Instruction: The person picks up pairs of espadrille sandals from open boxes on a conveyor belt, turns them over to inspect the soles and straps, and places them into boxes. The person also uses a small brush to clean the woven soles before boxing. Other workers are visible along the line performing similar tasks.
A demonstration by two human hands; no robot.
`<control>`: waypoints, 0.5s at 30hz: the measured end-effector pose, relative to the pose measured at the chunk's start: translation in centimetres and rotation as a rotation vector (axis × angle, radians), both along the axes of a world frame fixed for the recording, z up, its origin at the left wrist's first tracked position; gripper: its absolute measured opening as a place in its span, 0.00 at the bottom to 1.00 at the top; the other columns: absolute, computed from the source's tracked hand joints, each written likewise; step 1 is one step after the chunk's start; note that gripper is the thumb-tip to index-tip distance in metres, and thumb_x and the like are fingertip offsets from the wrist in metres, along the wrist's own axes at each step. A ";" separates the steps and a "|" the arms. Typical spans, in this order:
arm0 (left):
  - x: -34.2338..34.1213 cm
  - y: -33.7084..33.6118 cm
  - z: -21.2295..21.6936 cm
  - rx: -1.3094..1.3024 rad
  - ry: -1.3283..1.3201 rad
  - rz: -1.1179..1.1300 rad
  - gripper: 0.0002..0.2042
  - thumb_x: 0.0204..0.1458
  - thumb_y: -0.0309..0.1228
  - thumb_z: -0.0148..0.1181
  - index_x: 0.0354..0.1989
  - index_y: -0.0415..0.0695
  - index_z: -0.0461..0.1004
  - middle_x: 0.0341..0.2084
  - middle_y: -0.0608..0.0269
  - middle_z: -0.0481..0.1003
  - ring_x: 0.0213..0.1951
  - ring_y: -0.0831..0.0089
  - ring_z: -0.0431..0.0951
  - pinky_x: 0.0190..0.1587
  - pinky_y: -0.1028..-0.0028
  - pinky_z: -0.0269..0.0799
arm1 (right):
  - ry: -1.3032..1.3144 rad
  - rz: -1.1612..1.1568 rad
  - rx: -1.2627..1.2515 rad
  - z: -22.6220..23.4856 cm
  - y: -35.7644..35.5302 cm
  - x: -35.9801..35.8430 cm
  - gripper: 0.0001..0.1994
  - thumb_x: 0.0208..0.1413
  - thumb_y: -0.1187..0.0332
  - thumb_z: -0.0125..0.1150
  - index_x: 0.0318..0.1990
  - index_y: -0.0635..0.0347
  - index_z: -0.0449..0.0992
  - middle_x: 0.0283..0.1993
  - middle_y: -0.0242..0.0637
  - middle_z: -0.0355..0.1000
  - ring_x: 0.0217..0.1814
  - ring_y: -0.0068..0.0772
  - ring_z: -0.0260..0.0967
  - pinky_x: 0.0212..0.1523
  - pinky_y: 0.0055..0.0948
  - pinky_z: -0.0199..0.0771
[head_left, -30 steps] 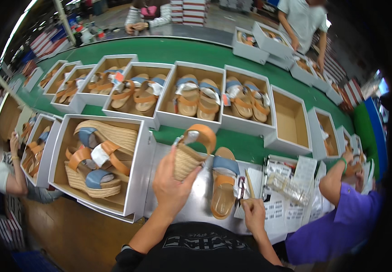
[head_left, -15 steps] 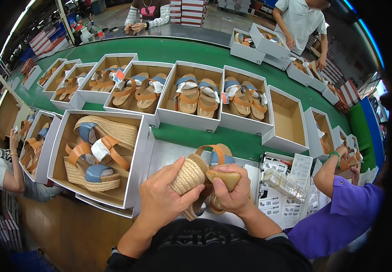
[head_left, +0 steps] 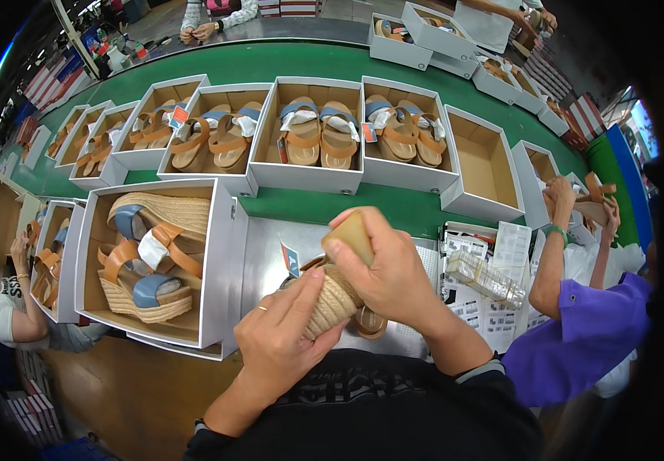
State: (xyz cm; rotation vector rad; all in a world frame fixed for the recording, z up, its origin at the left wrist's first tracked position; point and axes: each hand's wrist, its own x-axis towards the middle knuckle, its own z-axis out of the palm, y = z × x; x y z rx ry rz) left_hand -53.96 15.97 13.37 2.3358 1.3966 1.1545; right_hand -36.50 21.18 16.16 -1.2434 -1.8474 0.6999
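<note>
Both hands grip 1 tan wedge sandal with a woven rope sole (head_left: 330,301), held just above the bare grey metal worktop (head_left: 270,246). The left hand (head_left: 279,338) clasps the rope wedge from below, fingers curled round it. The right hand (head_left: 382,269) closes over the sandal's upper end, thumb and fingers pinching its smooth tan sole.

Left of the sandal, 1 open white cardboard box (head_left: 220,253) holds 2 rope wedge sandals with blue and tan straps (head_left: 147,257), lying on their sides. Beyond the sandal, on the green conveyor belt (head_left: 332,203), at least 6 open white boxes stand in 1 row; the 3 nearest filled ones each hold 2 sandals, and 1 empty white box (head_left: 485,161) sits at the right end. Right of the sandal, 1 person in a purple shirt (head_left: 585,330) holds another sandal with both hands.
</note>
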 end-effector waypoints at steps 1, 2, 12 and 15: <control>-0.3 0.3 -0.1 -0.028 -0.009 0.038 0.31 0.32 0.31 0.77 0.51 0.38 0.76 0.39 0.53 0.81 0.33 0.60 0.82 0.36 0.69 0.78 | 0.180 -0.069 -0.030 -0.5 0.1 0.1 0.12 0.60 0.70 0.57 0.48 0.63 0.67 0.32 0.45 0.75 0.29 0.34 0.77 0.28 0.29 0.75; -0.8 0.7 -0.2 -0.060 -0.102 0.035 0.31 0.33 0.31 0.77 0.51 0.37 0.76 0.38 0.52 0.81 0.34 0.60 0.82 0.37 0.70 0.78 | 0.363 -0.131 -0.065 -1.1 -0.6 0.0 0.13 0.61 0.70 0.56 0.51 0.63 0.65 0.35 0.45 0.75 0.31 0.31 0.77 0.30 0.27 0.76; -3.5 1.3 0.0 -0.559 -0.737 -0.052 0.31 0.40 0.28 0.76 0.56 0.31 0.72 0.40 0.49 0.81 0.41 0.75 0.80 0.43 0.75 0.76 | 0.345 0.117 0.499 -5.4 -2.4 -1.1 0.16 0.50 0.74 0.67 0.45 0.65 0.70 0.33 0.44 0.78 0.27 0.36 0.78 0.28 0.29 0.79; -3.4 1.5 -0.2 -0.540 -0.705 -0.062 0.32 0.40 0.28 0.76 0.56 0.31 0.72 0.41 0.49 0.81 0.41 0.74 0.80 0.43 0.75 0.77 | 0.325 0.092 0.499 -5.1 -2.6 -1.3 0.15 0.48 0.74 0.68 0.43 0.64 0.71 0.32 0.43 0.78 0.26 0.36 0.78 0.26 0.29 0.78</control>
